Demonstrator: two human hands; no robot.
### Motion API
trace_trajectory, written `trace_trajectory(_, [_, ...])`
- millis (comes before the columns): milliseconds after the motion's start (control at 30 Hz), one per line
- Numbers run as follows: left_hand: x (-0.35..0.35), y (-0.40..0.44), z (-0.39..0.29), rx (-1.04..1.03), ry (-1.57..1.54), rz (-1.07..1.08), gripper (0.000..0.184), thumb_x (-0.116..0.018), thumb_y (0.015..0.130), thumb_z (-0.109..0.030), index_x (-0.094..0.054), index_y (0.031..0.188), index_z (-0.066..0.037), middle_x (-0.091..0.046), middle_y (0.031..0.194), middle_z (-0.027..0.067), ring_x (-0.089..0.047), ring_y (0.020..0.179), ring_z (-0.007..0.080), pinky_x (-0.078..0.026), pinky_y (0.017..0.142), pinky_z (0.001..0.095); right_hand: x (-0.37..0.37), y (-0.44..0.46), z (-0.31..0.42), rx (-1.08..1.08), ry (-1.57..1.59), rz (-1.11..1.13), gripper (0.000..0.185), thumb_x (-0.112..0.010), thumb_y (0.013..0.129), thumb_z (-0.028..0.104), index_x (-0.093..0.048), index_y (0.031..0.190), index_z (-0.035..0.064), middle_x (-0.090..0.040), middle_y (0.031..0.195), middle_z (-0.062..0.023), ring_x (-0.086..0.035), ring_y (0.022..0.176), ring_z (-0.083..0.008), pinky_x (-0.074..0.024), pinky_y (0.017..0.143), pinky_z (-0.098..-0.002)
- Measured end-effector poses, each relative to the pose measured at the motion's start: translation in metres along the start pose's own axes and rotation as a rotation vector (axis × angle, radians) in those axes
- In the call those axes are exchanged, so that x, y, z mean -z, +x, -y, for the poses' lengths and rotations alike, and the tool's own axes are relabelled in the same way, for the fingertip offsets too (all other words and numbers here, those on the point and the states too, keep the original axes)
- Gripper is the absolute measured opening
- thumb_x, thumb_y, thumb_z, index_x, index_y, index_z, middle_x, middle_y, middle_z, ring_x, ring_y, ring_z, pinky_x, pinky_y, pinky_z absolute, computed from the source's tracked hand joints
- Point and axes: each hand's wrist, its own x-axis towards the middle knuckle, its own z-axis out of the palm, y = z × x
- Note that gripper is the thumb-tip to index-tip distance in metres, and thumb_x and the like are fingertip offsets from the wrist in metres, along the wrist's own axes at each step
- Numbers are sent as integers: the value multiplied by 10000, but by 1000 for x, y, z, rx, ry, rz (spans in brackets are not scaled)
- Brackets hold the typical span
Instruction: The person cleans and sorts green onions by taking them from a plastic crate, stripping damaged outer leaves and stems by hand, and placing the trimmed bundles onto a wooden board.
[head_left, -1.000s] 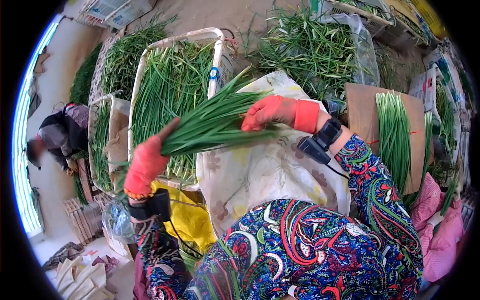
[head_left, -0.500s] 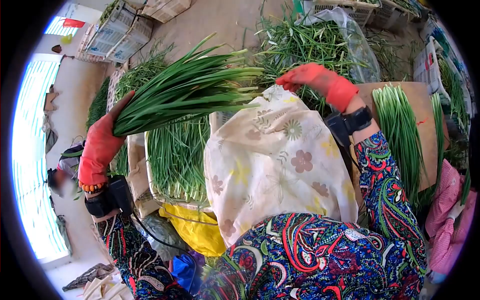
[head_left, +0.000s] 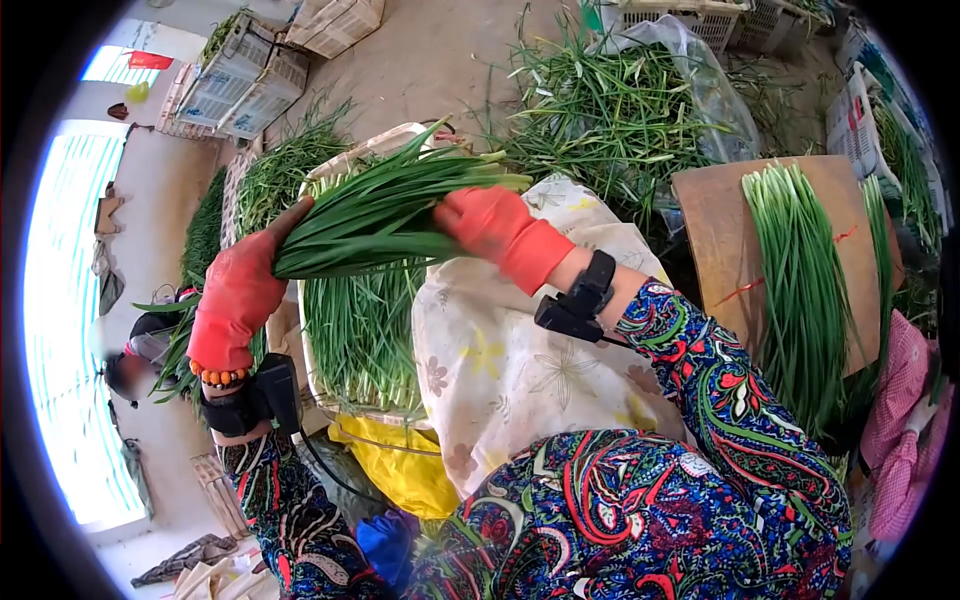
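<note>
A loose bunch of garlic chives (head_left: 375, 215) lies sideways in front of me, pale stem ends to the right. My left hand (head_left: 240, 295), in a red rubber glove, is closed round its leafy left end. Against the front of the bunch, toward the stem ends, my right hand (head_left: 500, 235) presses with curled, red-gloved fingers; some fingertips are hidden among the leaves. Under the bunch stands a crate of chives (head_left: 362, 325). A flowered cloth (head_left: 560, 350) covers my lap. On a brown board (head_left: 725, 240) at right lies another chive bunch (head_left: 800, 270), beside red ties (head_left: 742, 291).
A heap of loose green stalks (head_left: 610, 110) rests on clear plastic ahead. Stacked plastic crates (head_left: 245, 75) stand at back left. A yellow bag (head_left: 400, 465) is beside my lap. Another person (head_left: 140, 365) is at far left, and pink checked cloth (head_left: 905, 430) is at right.
My right hand has moved left from beyond the stem ends onto the bunch. My left hand and the bunch have shifted slightly right. More of the board at right now shows.
</note>
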Motion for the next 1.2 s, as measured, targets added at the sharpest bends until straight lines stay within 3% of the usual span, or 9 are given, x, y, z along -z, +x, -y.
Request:
trace_trajectory(333, [-9, 10, -6, -93, 4, -28, 589, -558, 745, -41, -411, 1275, -254, -582, 985, 168, -567, 921, 318, -453, 752, 349, 66, 19, 76, 273, 219, -37, 117, -528, 756, 205, -583, 697, 121, -570, 647, -56, -564, 550, -263, -471, 511, -351])
trace_trajectory(400, [-8, 10, -2, -103, -5, -53, 597, -562, 740, -40, -411, 1275, -257, -581, 980, 170, -566, 917, 321, -453, 749, 351, 112, 5, 73, -223, 814, 1, 174, -536, 803, 244, -631, 835, 101, -617, 792, -75, -581, 604, -233, -489, 590, -339])
trace_trajectory(533, [-6, 9, -1, -103, 16, -107, 648, -551, 723, -18, -383, 1288, -287, -580, 954, 167, -559, 885, 343, -450, 729, 373, 77, -28, -6, -724, 1713, 830, 520, -528, 805, 398, -464, 1215, 85, -558, 1109, -144, -594, 905, -213, -491, 762, -334])
trace_trajectory(600, [0, 6, -10, -1, 100, -102, 692, -549, 707, 4, -363, 1295, -310, -578, 962, 156, -557, 873, 349, -448, 729, 389, 88, -43, 39, -827, 1594, 1244, 575, -465, 828, 450, -397, 1263, 80, -553, 1120, -151, -581, 963, -259, -487, 763, -368])
trace_trajectory(700, [-3, -12, -20, 22, 134, -218, 754, -555, 680, 35, -345, 1302, -336, -583, 927, 152, -572, 830, 346, -458, 690, 409, -1, -78, 52, -1106, 2194, 1185, 506, -365, 876, 449, -473, 1212, 85, -556, 1133, -131, -593, 944, -257, -469, 797, -298])
trace_trajectory(800, [-24, -48, -30, 28, 229, -280, 759, -466, 698, 66, -315, 1314, -351, -529, 732, 125, -572, 676, 317, -456, 560, 400, -72, -85, 17, -1139, 2391, 622, 498, -460, 839, 428, -470, 1174, 58, -532, 1153, -162, -567, 972, -272, -443, 852, -349])
trace_trajectory(967, [-134, -115, -51, -42, 276, -180, 785, -483, 701, 35, -229, 1359, -311, -515, 722, 70, -527, 504, 248, -451, 427, 368, -68, -100, -19, -810, 2436, 86, 584, -333, 893, 459, -300, 1322, 64, -338, 1342, -135, -328, 1224, -269, -287, 1020, -399])
trace_trajectory(1033, [-176, -137, -63, -55, 37, -39, 758, -491, 698, 22, -258, 1349, -288, -518, 783, 100, -539, 566, 288, -453, 475, 397, 6, -79, 23, -905, 2756, 36, 675, -325, 879, 504, -213, 1359, 43, -310, 1364, -129, -344, 1224, -263, -283, 1023, -399])
trace_trajectory(1200, [-189, -140, -47, -278, -763, 235, 769, -694, 647, -170, -329, 1320, -98, -483, 1216, 150, -506, 1075, 294, -436, 862, 340, -30, -115, -8, -967, 2451, 240, 695, -301, 872, 543, -235, 1352, 46, -491, 1188, -163, -497, 1064, -285, -367, 953, -417])
